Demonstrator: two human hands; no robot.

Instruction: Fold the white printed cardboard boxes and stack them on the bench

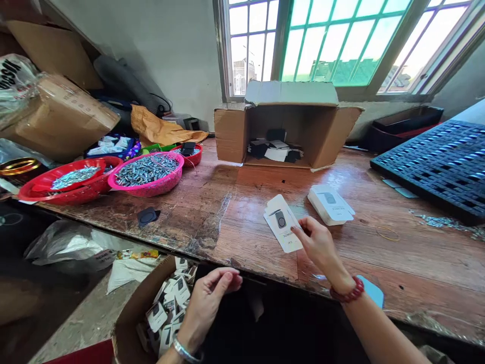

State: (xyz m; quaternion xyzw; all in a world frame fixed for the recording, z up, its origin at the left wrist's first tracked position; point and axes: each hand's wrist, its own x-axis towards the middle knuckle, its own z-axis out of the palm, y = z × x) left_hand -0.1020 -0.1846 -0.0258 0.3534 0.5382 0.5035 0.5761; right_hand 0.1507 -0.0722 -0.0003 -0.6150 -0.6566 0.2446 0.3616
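My right hand point(316, 245) pinches the edge of a few white printed cards point(282, 225) between thumb and fingers. The top card carries a picture of a dark device and the word "MAGNETIC". Just behind the hand, a thick stack of similar cards point(330, 203) lies on the wooden table point(250, 202). My left hand point(212, 296) is held low at the table's front edge, its thumb pressed to the curled fingers, with nothing visible in them. Below and left of it, an open carton point(127, 313) on the floor holds many carded pieces point(178, 290).
An open cardboard box point(231, 134) with black and white pieces stands by the window. On the left are a pink basin point(178, 174) and a red basin point(30, 189) of small metal parts. A black grid tray point(435, 167) lies right. A dark flat piece point(147, 216) rests near the front edge.
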